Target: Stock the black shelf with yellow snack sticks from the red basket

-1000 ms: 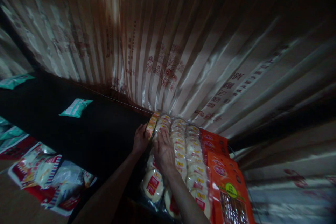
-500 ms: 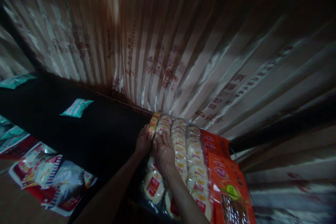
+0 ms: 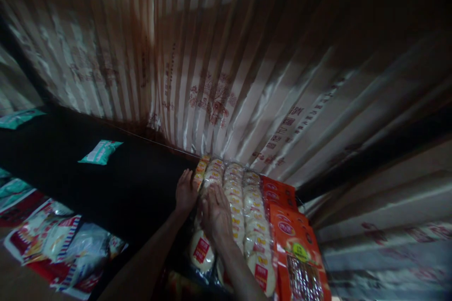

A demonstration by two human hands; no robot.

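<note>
Rows of clear-wrapped round flat breads [image 3: 259, 233] with red and yellow labels lie overlapping on the dark shelf [image 3: 141, 188]. My right hand [image 3: 216, 214] lies on the leftmost row, its fingers stretched out over the wrapped breads. Beside that row, my left hand [image 3: 186, 193] is at the side of a small yellow-orange packet [image 3: 200, 169] at the far end, fingers extended. Whether its fingertips press on the packet is hard to make out. Orange packets [image 3: 294, 249] with a clear window stand along the right side of the rows.
A teal packet [image 3: 101, 152] lies on the shelf to the left, with another teal packet [image 3: 21, 118] farther off. Lower left are red-and-white bags [image 3: 58, 240]. A pleated, printed curtain [image 3: 219, 80] rises behind the shelf.
The camera view has shifted slightly, so the breads and orange packets appear farther left. My left hand has moved a little apart from my right. The right remains on the leftmost row.
</note>
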